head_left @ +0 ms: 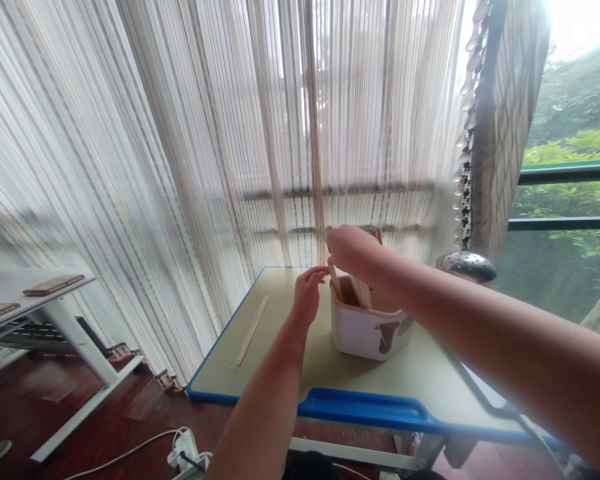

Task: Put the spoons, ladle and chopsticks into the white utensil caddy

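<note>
A white utensil holder (353,333) with a brown inside and a dark pattern stands on the small table. Above its left side, my right hand (353,250) is closed around the upper ends of pale wooden chopsticks (335,281), whose lower ends reach into the holder. My left hand (307,293) is beside the holder's left rim, fingers stretched towards the chopsticks; it holds nothing I can see. More light wooden pieces (363,292) stand inside the holder. Another pair of chopsticks (251,331) lies on the tabletop to the left. My right forearm covers part of the holder.
The table (315,370) has a blue edge with a moulded groove (365,407) at the front. A perforated metal skimmer head (467,265) shows beyond my right forearm. Striped curtains (280,133) hang behind. At left is a white desk (55,297); a power strip (184,450) is below.
</note>
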A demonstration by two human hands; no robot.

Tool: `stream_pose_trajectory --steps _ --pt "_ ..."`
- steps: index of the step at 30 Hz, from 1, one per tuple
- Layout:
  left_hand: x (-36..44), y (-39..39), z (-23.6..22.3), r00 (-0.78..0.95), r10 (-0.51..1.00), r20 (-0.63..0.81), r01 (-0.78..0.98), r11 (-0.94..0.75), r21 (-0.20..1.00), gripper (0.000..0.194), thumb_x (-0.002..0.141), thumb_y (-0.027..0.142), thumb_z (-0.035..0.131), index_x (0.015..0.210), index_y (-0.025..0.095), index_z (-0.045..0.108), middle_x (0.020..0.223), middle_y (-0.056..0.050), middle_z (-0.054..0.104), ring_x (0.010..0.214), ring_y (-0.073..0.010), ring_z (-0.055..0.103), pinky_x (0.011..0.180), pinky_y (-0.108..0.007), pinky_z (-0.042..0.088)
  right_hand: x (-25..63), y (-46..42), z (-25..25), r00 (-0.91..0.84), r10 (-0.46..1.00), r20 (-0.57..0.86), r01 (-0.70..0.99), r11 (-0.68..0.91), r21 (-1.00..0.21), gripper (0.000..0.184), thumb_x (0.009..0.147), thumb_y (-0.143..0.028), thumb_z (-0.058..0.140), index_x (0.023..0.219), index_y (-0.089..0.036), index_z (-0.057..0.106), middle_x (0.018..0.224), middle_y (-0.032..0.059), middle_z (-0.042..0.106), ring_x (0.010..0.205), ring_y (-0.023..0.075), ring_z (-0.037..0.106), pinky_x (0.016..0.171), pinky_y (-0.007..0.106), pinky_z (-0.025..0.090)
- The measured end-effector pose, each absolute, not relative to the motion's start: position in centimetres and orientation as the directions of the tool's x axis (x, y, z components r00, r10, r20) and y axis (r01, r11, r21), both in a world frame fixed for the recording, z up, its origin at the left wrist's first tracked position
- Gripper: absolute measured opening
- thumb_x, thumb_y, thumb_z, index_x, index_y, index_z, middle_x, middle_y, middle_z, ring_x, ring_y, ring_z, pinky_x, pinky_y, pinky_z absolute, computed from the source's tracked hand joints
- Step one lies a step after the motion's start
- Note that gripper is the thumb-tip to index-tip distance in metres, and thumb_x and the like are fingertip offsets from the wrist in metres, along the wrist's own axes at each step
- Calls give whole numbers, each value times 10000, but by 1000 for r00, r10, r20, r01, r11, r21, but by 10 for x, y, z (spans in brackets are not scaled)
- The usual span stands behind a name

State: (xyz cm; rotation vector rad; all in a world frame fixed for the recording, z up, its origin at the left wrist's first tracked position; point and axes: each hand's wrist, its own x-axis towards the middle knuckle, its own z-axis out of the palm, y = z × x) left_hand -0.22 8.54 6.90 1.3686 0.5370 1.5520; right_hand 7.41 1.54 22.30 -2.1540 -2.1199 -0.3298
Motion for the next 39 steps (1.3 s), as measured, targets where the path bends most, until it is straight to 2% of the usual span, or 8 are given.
stream_pose_trajectory --steps 7,14,21,26,30,32,35,39 --pt "-6 96 61 102 826 555 -332 -498 801 167 692 245 621 795 147 709 745 -42 693 710 -139 598 668 -261 456 73 22 220 -63 966 251 994 39 97 302 666 -153 675 968 -164 683 916 98 659 861 236 624 703 305 471" --pt "-7 102 58 29 787 616 -95 -611 786 272 695 391 675 807 148 718 759 -66 710 657 -142 609 612 -262 479 74 34 213 -87 956 280 996 77 46 239 709 -116 601 908 -210 693 896 62 659 774 192 622 661 282 447" --pt "-9 89 63 -107 650 752 193 -729 657 205 735 370 634 757 187 722 725 -36 707 594 -122 584 557 -246 457 74 33 212 -121 945 304 993 110 52 183 705 -106 588 834 -198 681 840 56 666 807 193 606 659 269 427" --pt "-8 86 62 -79 618 782 188 -761 620 209 755 361 612 791 182 714 746 -41 712 624 -131 603 592 -257 478 78 29 212 -103 955 279 995 100 25 192 713 -116 578 852 -208 674 867 62 661 771 191 605 621 270 423" --pt "-9 84 62 -93 609 788 165 -771 615 270 806 390 547 773 174 705 746 -51 707 679 -145 619 620 -261 472 76 21 213 -119 935 334 990 137 -30 311 721 -129 569 1007 -227 642 935 62 668 844 201 609 680 277 432" --pt "-12 85 64 -177 639 748 110 -743 660 355 852 414 459 746 163 687 726 -57 693 688 -148 621 629 -264 470 69 9 211 -141 921 364 984 171 -52 332 746 -150 547 1064 -211 620 970 77 668 895 218 602 712 290 437" --pt "-25 92 67 -411 736 538 -34 -602 798 445 898 425 304 785 148 634 732 -62 668 643 -139 616 583 -252 459 54 -22 197 -189 840 509 950 288 -122 324 798 -129 452 1079 -184 603 1033 89 653 973 208 575 792 294 429" --pt "-69 99 60 -467 814 345 -26 -402 915 357 840 408 436 1067 148 530 772 -38 658 625 -132 618 601 -247 464 28 -67 156 -186 788 587 829 446 -336 353 797 -119 403 1088 -201 586 1081 72 633 965 183 577 843 297 431"
